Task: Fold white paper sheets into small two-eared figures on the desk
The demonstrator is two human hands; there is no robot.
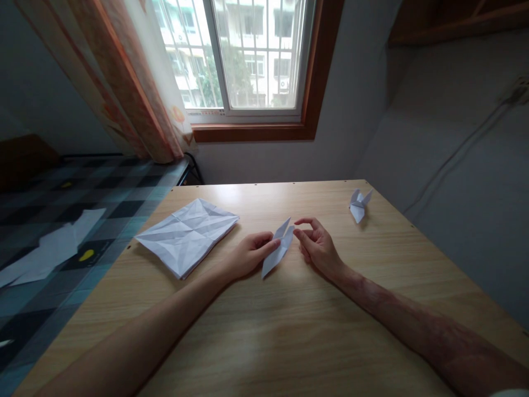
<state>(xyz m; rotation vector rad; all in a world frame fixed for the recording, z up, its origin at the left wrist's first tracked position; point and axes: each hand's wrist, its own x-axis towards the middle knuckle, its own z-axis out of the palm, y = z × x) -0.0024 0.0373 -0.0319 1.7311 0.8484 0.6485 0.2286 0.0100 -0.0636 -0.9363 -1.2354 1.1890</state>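
A narrow folded white paper piece [279, 249] stands tilted above the wooden table [289, 331], near its middle. My left hand [248, 255] pinches the paper's left side between thumb and fingers. My right hand [317, 245] pinches one of its upper flaps at the right, the index finger curled above. Both forearms rest on the tabletop.
A stack of creased white square sheets [188, 236] lies left of my hands. A finished folded paper figure [359, 206] sits at the table's far right. Left of the table is a bed with a checked cover [82, 220] and loose papers [49, 248]. A window and curtain are behind.
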